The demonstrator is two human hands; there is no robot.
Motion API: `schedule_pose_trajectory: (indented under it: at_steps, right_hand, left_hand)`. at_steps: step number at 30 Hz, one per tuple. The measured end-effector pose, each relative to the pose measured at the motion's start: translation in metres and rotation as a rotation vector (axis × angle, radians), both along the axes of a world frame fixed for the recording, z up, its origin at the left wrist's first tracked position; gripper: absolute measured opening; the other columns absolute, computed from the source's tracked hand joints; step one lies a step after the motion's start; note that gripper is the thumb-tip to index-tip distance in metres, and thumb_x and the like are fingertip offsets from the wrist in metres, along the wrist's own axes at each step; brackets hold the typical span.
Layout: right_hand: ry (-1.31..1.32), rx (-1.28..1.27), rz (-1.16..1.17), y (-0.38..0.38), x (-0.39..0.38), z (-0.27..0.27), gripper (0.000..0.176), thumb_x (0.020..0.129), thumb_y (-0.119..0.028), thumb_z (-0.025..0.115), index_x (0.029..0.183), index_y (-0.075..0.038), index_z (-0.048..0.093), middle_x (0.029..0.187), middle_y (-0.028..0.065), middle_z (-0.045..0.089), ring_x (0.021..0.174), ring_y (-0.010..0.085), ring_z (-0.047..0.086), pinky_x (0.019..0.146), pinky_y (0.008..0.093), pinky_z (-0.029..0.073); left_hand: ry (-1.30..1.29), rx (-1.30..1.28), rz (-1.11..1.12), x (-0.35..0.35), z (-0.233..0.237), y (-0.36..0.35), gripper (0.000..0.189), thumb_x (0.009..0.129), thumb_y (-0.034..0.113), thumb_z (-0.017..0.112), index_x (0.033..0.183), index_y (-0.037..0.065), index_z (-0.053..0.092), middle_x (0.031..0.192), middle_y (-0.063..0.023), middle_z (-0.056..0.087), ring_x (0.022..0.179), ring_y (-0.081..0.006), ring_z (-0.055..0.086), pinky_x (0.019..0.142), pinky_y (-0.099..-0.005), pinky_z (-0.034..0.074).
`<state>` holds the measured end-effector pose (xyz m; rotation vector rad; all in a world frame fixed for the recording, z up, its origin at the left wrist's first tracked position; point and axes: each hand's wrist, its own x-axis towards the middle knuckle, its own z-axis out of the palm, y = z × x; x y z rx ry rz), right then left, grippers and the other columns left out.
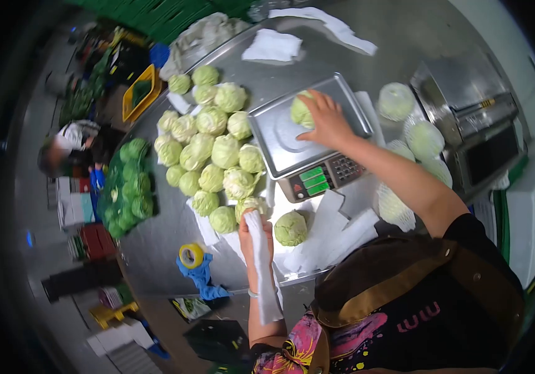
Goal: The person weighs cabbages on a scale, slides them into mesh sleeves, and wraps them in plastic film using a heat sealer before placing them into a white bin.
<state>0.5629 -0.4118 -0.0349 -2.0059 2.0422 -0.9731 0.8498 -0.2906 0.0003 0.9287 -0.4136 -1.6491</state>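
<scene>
1. Right hand (pixel 328 121): my fingers are spread and curled over the top of a cabbage head (pixel 298 112), holding it. The head sits on the steel scale tray (pixel 277 140). A round head on a flat, smooth pan can roll, so the palm-over grip appears to steady it near the tray's middle.

2. Left hand (pixel 254 240): my fingers are closed on one end of a white foam strip (pixel 266 280). The rest trails back along my forearm, limp and soft. How the fingertips pinch it is partly hidden.

3. Just beside that hand, a loose cabbage (pixel 290 228) rests on white sheets (pixel 336 234), which pad it from the metal bench (pixel 367 75).

4. The bare cabbage pile (pixel 211 149) lies left of the scale, pale green, tight-leaved and touching one another. The netted cabbages (pixel 423 138) lie apart on the right, so wrapped and unwrapped stock is likely kept separate.

5. The scale display (pixel 313 179) glows green, facing me.
</scene>
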Motion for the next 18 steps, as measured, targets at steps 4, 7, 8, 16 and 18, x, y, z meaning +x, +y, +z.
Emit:
schedule_pose_trajectory:
  at_steps: [4,7,8,16,18]
  right_hand:
    - [0.105,0.163,-0.006,-0.057,-0.02,-0.018,0.089,0.058,-0.041,0.085,0.134,-0.017,0.046,0.134,0.017,0.043,0.125,0.0398,0.041,0.103,0.0453,0.037]
    - [-0.062,0.424,0.049,-0.081,-0.031,-0.018,0.09,0.054,-0.04,0.086,0.132,-0.016,0.047,0.131,0.0171,0.046,0.12,0.0383,0.048,0.099,0.0445,0.042]
    - [-0.044,0.43,0.078,-0.081,-0.031,-0.016,0.09,0.054,-0.04,0.086,0.132,-0.015,0.048,0.13,0.0172,0.046,0.118,0.0376,0.049,0.098,0.0439,0.043]
    - [-0.186,0.183,0.854,-0.003,0.158,0.039,0.085,0.057,-0.04,0.087,0.126,-0.006,0.053,0.128,0.0162,0.048,0.122,0.0347,0.045,0.101,0.0443,0.042]
    - [-0.113,0.155,1.068,0.007,0.199,0.044,0.084,0.063,-0.042,0.084,0.131,-0.007,0.049,0.132,0.0157,0.046,0.123,0.0355,0.044,0.103,0.0434,0.039]
  left_hand:
    - [0.11,0.033,-0.087,0.026,-0.018,0.011,0.022,0.088,0.002,0.06,0.11,0.004,0.06,0.087,-0.0032,0.059,0.076,-0.0122,0.054,0.064,-0.0239,0.045]
    - [0.11,0.135,-0.015,0.038,-0.026,0.013,0.024,0.085,-0.003,0.056,0.108,0.003,0.061,0.097,-0.009,0.063,0.088,-0.0196,0.059,0.072,-0.0318,0.05]
    - [0.124,0.157,-0.023,0.042,-0.027,0.009,0.024,0.085,-0.003,0.055,0.107,0.003,0.061,0.098,-0.009,0.063,0.087,-0.0199,0.059,0.071,-0.0322,0.05]
    - [0.136,0.199,-0.183,0.073,-0.076,-0.031,0.048,0.099,0.039,0.038,0.132,0.006,0.047,0.1,-0.0097,0.061,0.058,-0.0126,0.04,0.051,-0.025,0.033]
    - [0.066,0.423,-0.066,0.097,-0.082,-0.025,0.056,0.094,0.038,0.049,0.141,0.009,0.037,0.124,-0.009,0.056,0.101,-0.0191,0.061,0.074,-0.0309,0.053]
